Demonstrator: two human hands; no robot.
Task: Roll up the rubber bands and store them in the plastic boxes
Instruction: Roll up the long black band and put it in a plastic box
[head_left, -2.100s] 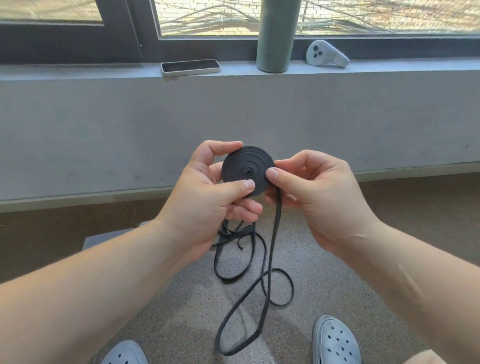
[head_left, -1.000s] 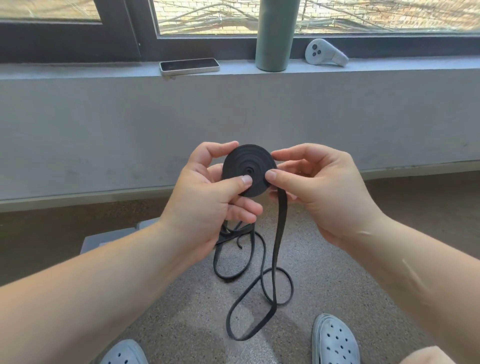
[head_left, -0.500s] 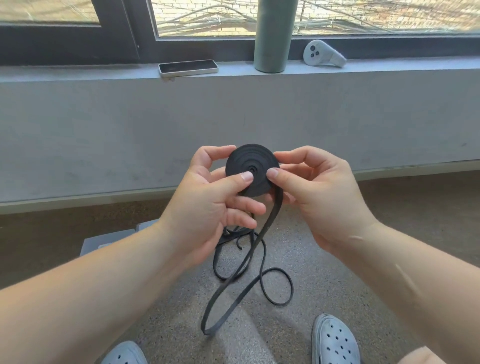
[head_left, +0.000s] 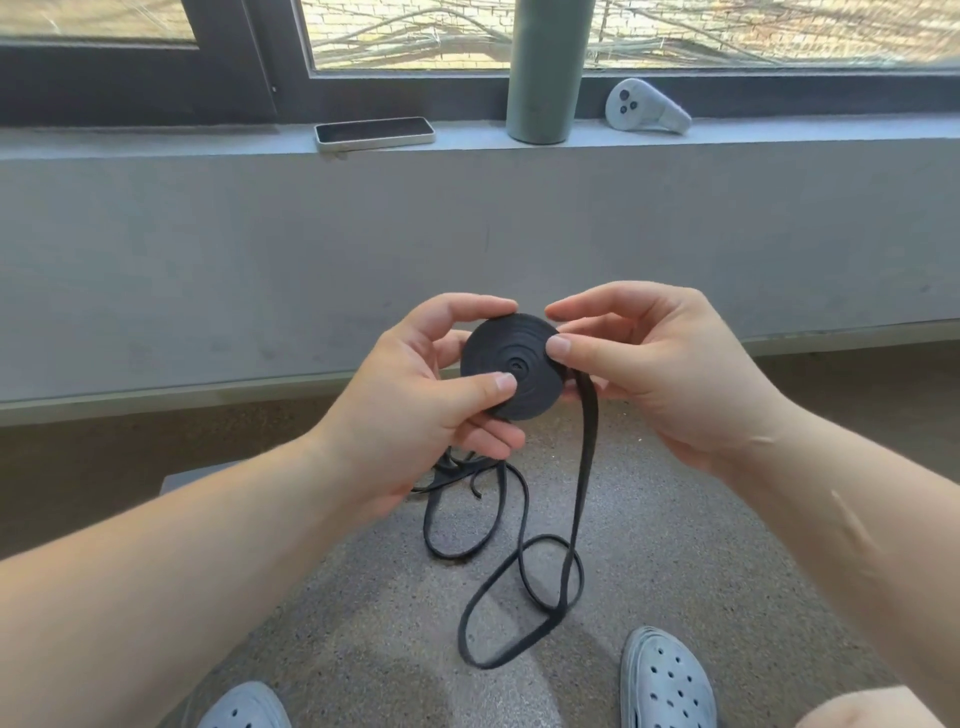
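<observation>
Fingers (head_left: 483, 387) of left hand (head_left: 405, 415) and right hand (head_left: 665, 374) pinching black coil (head_left: 527, 400) mid-frame; tail (head_left: 586, 467) dangling to floor (head_left: 675, 545) below.

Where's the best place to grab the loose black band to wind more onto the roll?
Pinch the flat strand just below the roll, coming from the right with the right hand: it hangs straight there, while lower down it curls into slack loops.

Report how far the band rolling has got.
Done: a thick flat coil is wound. In hand: the left hand grips the coil, and the right hand pinches its edge where the tail leaves. Left: the tail loops on the floor, not yet wound; no box is plainly in view, so storing remains.
</observation>
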